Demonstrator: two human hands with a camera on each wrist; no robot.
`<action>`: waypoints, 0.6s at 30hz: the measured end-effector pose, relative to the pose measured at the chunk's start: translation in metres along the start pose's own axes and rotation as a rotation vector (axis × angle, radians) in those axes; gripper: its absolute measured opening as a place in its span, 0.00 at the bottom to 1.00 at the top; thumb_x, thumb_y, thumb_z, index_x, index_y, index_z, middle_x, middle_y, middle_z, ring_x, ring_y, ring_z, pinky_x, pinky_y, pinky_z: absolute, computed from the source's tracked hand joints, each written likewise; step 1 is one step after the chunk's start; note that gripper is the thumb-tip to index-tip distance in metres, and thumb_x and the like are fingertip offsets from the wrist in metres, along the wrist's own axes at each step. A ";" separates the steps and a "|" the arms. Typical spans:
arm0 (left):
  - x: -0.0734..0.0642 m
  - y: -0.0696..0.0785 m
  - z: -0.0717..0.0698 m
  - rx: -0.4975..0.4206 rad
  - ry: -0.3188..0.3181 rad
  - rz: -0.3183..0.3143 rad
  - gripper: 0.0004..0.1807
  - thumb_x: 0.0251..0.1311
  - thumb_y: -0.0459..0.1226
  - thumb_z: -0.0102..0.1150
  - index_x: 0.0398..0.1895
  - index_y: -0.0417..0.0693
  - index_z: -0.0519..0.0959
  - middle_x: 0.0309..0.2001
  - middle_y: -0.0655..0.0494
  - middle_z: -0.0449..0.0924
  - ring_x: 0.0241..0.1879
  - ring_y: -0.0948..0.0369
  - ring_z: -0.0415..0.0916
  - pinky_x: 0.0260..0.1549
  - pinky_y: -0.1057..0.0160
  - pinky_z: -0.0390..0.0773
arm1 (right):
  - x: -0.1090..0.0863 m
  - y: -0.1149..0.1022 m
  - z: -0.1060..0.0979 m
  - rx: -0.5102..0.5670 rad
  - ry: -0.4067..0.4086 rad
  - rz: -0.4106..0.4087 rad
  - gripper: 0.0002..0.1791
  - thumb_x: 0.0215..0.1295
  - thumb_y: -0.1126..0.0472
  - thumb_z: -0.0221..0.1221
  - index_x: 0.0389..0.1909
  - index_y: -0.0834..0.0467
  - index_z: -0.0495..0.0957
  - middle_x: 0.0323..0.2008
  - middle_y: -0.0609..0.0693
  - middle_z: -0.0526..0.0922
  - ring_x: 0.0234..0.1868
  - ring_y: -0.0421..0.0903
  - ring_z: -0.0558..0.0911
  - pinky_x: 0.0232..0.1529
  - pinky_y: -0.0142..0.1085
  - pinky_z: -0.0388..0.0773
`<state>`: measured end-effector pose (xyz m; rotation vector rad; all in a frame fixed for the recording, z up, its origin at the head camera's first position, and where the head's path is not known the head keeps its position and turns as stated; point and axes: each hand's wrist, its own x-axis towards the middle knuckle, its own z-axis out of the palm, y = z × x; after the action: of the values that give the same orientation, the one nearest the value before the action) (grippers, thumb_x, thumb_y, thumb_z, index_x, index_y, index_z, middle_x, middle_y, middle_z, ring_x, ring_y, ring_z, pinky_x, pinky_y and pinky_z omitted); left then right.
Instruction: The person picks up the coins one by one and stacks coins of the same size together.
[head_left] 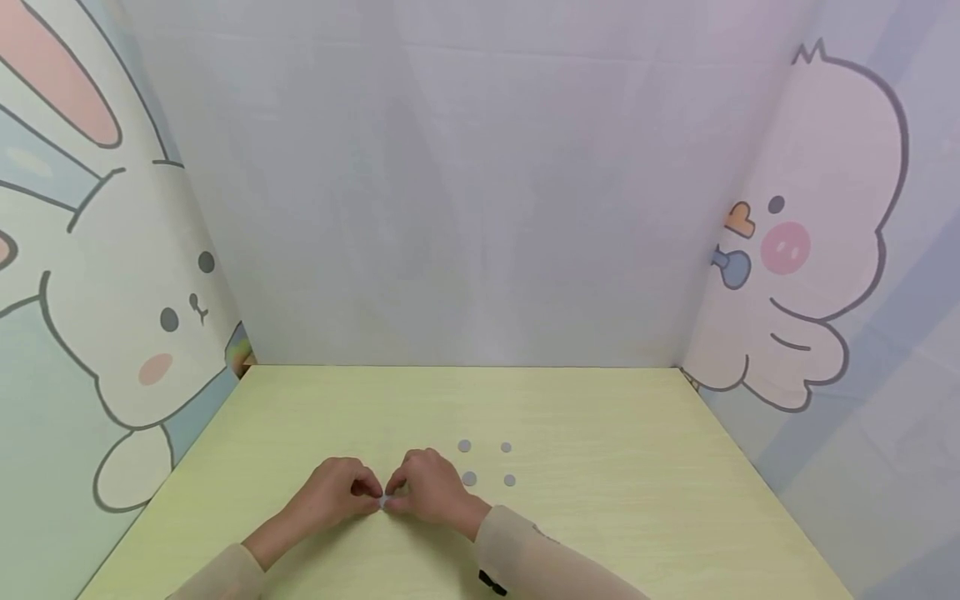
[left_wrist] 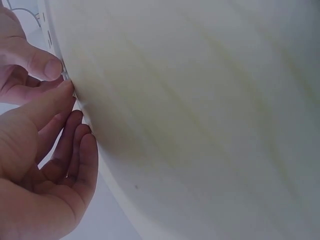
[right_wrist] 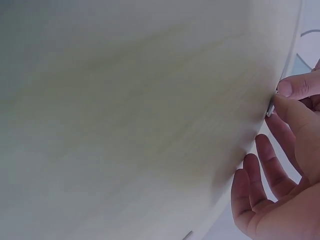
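Printed fabric panels [head_left: 480,183] fill the upper frame and both sides, enclosing a yellow counter [head_left: 622,433]. At lower center, the left hand [head_left: 330,492] and right hand [head_left: 431,487] meet fingertip to fingertip. Four grey discs [head_left: 469,479] lie flat in two rows, just right of the hands. Smallest visible: a grey piece [head_left: 383,501], pinched by both hands; fingers mask its outline. It is probably thin, light, stiff and slippery. Hold by opposite edges.
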<state>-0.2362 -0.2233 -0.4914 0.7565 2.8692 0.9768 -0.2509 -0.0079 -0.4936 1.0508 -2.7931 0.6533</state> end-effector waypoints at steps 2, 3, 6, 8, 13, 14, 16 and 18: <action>0.000 0.000 0.000 0.002 -0.003 -0.002 0.07 0.55 0.34 0.80 0.31 0.56 0.90 0.30 0.70 0.82 0.30 0.74 0.73 0.32 0.69 0.77 | 0.000 0.000 0.000 0.007 -0.002 0.006 0.05 0.62 0.50 0.77 0.33 0.46 0.94 0.29 0.37 0.86 0.30 0.28 0.70 0.35 0.24 0.66; 0.000 0.000 0.000 0.002 -0.004 -0.002 0.07 0.55 0.34 0.80 0.31 0.56 0.90 0.30 0.70 0.82 0.30 0.74 0.73 0.32 0.69 0.77 | 0.000 0.000 0.000 0.012 -0.003 0.008 0.05 0.62 0.50 0.77 0.33 0.46 0.94 0.29 0.37 0.86 0.31 0.28 0.70 0.36 0.24 0.66; -0.001 0.000 0.000 -0.002 -0.006 0.001 0.07 0.55 0.34 0.80 0.31 0.56 0.90 0.30 0.71 0.82 0.30 0.74 0.73 0.32 0.69 0.77 | -0.001 -0.001 0.000 0.020 -0.005 0.007 0.05 0.62 0.50 0.77 0.34 0.46 0.94 0.30 0.37 0.86 0.31 0.28 0.71 0.37 0.24 0.67; -0.001 0.000 -0.001 -0.005 -0.006 0.005 0.07 0.55 0.34 0.80 0.31 0.56 0.90 0.30 0.70 0.83 0.30 0.74 0.74 0.32 0.69 0.77 | -0.001 -0.001 -0.001 0.026 -0.007 0.004 0.05 0.62 0.50 0.77 0.34 0.47 0.94 0.31 0.37 0.87 0.32 0.27 0.71 0.38 0.24 0.68; -0.001 0.000 0.000 -0.015 -0.008 0.029 0.06 0.56 0.35 0.80 0.31 0.54 0.89 0.31 0.69 0.84 0.30 0.74 0.74 0.32 0.68 0.77 | -0.001 0.001 -0.002 0.044 -0.014 -0.011 0.05 0.62 0.52 0.77 0.35 0.47 0.94 0.31 0.36 0.88 0.33 0.27 0.72 0.40 0.24 0.69; -0.001 -0.001 0.000 -0.017 -0.009 0.032 0.06 0.56 0.35 0.80 0.31 0.54 0.89 0.31 0.69 0.84 0.30 0.74 0.74 0.32 0.69 0.78 | -0.001 0.002 -0.002 0.051 -0.016 -0.012 0.05 0.62 0.52 0.78 0.35 0.47 0.94 0.31 0.36 0.88 0.33 0.27 0.72 0.41 0.24 0.69; 0.000 -0.001 0.000 -0.023 -0.011 0.035 0.06 0.57 0.35 0.79 0.31 0.54 0.89 0.31 0.69 0.84 0.30 0.74 0.74 0.32 0.69 0.78 | -0.002 0.003 -0.003 0.059 -0.018 -0.013 0.04 0.61 0.54 0.78 0.35 0.48 0.94 0.32 0.36 0.89 0.33 0.27 0.72 0.42 0.24 0.69; 0.001 -0.001 0.000 -0.026 -0.010 0.034 0.06 0.57 0.35 0.79 0.31 0.55 0.89 0.31 0.70 0.83 0.30 0.74 0.75 0.32 0.68 0.78 | -0.002 0.003 -0.003 0.066 -0.021 -0.006 0.04 0.61 0.55 0.78 0.36 0.49 0.94 0.32 0.36 0.89 0.34 0.28 0.72 0.42 0.24 0.69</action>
<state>-0.2378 -0.2240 -0.4918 0.8088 2.8383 1.0096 -0.2514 -0.0028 -0.4924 1.0826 -2.8034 0.7428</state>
